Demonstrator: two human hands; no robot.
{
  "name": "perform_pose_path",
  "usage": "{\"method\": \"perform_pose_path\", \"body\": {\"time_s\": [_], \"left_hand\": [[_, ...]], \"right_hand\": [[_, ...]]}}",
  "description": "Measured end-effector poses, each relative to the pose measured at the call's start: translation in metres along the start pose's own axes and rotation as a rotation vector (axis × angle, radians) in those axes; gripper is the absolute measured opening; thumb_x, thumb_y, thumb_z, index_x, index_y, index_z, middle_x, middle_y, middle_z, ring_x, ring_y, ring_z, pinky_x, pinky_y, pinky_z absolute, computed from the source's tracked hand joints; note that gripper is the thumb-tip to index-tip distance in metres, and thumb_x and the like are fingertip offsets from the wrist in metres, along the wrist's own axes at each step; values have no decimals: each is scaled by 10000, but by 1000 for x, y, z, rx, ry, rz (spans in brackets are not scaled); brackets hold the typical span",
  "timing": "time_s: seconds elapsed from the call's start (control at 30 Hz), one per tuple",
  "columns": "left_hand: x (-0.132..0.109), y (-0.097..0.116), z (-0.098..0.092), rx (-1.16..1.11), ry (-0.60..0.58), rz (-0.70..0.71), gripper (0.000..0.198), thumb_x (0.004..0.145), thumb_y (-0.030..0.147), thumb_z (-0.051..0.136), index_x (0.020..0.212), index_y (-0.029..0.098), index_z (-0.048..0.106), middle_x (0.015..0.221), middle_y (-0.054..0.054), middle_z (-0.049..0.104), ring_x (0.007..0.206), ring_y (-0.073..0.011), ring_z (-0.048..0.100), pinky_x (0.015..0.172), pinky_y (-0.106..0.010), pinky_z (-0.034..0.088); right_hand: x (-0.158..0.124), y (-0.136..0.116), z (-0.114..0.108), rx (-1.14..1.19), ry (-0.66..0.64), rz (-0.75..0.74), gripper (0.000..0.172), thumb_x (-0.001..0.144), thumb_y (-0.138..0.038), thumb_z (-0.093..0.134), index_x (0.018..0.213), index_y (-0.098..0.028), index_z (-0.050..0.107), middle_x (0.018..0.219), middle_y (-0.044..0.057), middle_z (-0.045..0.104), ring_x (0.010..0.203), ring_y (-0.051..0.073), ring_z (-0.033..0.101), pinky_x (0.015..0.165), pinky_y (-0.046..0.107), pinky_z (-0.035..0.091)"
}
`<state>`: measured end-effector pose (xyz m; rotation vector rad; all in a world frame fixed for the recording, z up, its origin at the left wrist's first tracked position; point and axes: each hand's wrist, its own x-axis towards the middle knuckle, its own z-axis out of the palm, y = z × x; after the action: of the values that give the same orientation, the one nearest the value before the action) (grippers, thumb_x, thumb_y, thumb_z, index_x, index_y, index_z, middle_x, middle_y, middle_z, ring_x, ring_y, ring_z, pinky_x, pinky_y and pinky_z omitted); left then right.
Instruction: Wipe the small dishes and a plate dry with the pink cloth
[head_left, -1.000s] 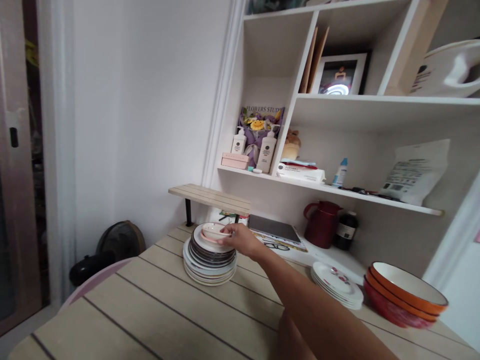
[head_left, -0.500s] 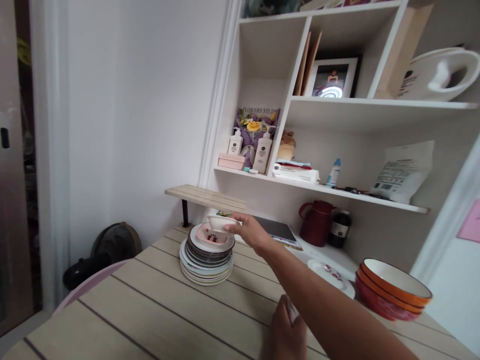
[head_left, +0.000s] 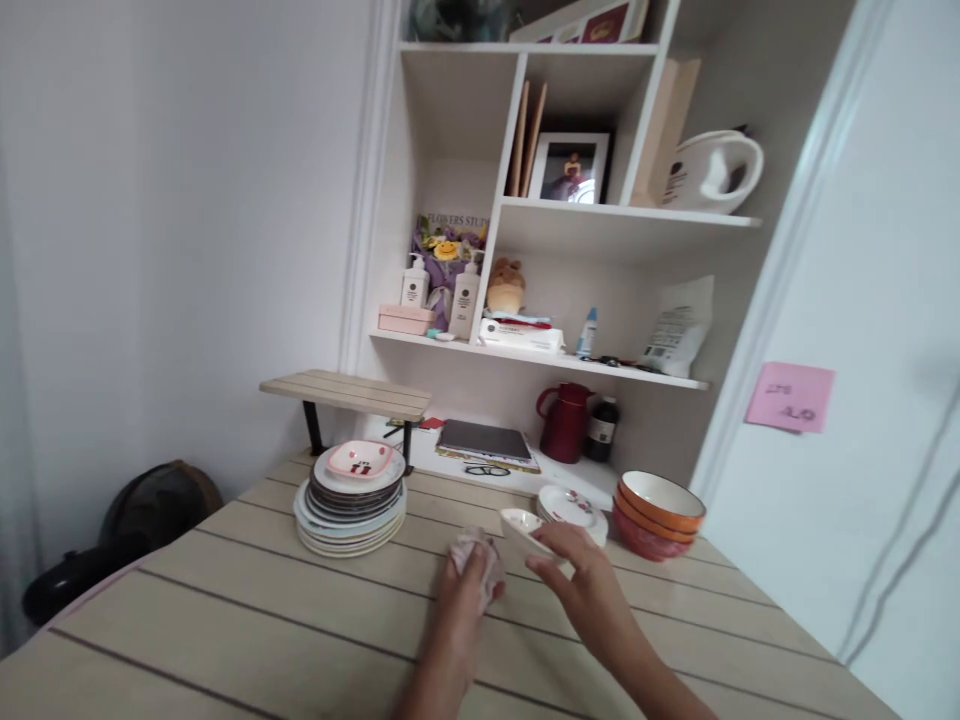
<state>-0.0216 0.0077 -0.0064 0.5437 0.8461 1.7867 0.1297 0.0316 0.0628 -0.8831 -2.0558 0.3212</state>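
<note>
My right hand (head_left: pixel 581 575) grips a small white bowl (head_left: pixel 523 530) by its rim, tilted and held over the table. To its left, my left hand (head_left: pixel 466 590) is closed around a crumpled pale cloth (head_left: pixel 478 560). A tall stack of plates (head_left: pixel 349 515) stands at the table's left, with a pink-rimmed square dish (head_left: pixel 361 459) on top. Behind my right hand is a shorter stack of white plates (head_left: pixel 574 508) with a red pattern. Beside those sit several nested orange and red bowls (head_left: pixel 660 515).
Along the back of the table lie a dark laptop (head_left: pixel 484 440) and glasses (head_left: pixel 487 470). A red jug (head_left: pixel 565 422) and a dark bottle (head_left: pixel 601 430) stand beside them. A small raised wooden shelf (head_left: pixel 345 392) overhangs the back left. White wall shelving (head_left: pixel 585 370) rises above.
My right hand has carried the small white bowl from above the left plate stack to the middle right, near my left hand. The view has turned to the right.
</note>
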Motion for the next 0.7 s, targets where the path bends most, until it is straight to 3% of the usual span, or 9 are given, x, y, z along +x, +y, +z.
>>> {"method": "perform_pose_path", "body": {"time_s": [0.13,0.27,0.43,0.6,0.7], "left_hand": [[-4,6,0,-21,-5,18,573,601,514,820,1047,197,651,1022,-79,727,851,-198,688,703,-278,514],[-7,8,1,5,3,57,582,617,499,820,1096,229,631,1061,-50,725,934,-190,681,792,-276,513],[-10,10,4,83,-30,57,600,644,509,802,1128,202,625,1117,-85,709,976,-209,674,823,-310,523],[-11,9,4,179,-38,69,623,645,523,795,1151,210,611,1114,-83,708,912,-197,687,789,-304,532],[-8,6,1,259,-46,90,645,660,546,774,1175,201,594,1111,-95,707,977,-218,679,853,-320,516]], "right_hand": [[-23,3,8,-135,-74,-38,133,838,-328,644,932,-268,716,1011,50,724,1053,282,568,947,444,363],[-35,7,17,-179,-57,-68,76,828,-263,672,874,-298,721,1024,2,726,1080,247,553,1015,434,290],[-41,23,14,-163,-96,-50,70,821,-325,672,839,-293,732,1067,34,722,1107,279,530,1043,479,234],[-45,26,8,-15,-183,-8,131,786,-411,685,816,-289,724,1055,35,718,1129,297,515,1072,491,206],[-43,27,4,173,-145,4,319,908,-468,488,817,-258,711,1135,64,679,1172,285,502,1050,451,281]]}}
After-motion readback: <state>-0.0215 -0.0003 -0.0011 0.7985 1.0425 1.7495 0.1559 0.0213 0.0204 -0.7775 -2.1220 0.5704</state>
